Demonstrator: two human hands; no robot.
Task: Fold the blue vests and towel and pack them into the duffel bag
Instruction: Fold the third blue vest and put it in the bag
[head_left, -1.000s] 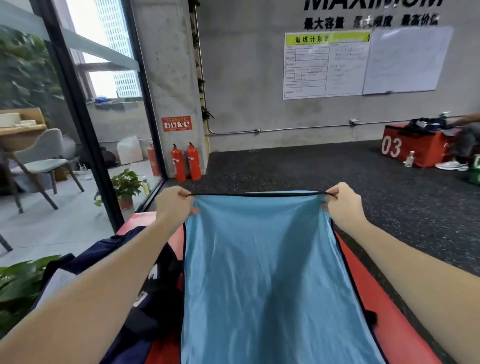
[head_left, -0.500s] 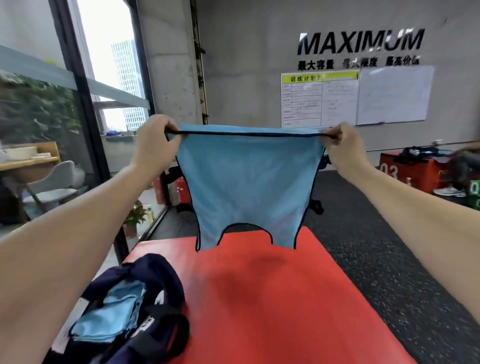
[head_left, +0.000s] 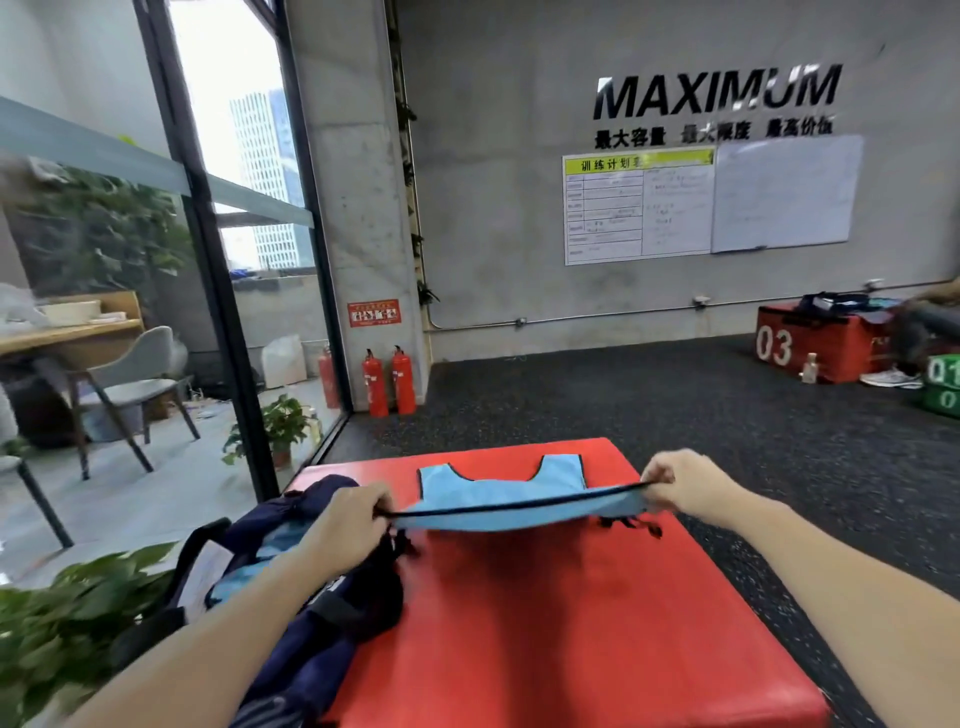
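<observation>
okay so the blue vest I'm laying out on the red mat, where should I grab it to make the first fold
Keep the black-trimmed hem of the blue vest, pinched at both corners as the left hand and right hand have it. Its shoulder straps already lie flat on the red mat, so carrying the hem forward onto them should halve it.

Blue vest (head_left: 501, 492) (black-trimmed) stretched flat beside open navy duffel bag (head_left: 291, 597).

Red padded box (head_left: 597, 623), duffel bag (head_left: 311, 613) at left, blue vest (head_left: 498, 493) partly down
</observation>
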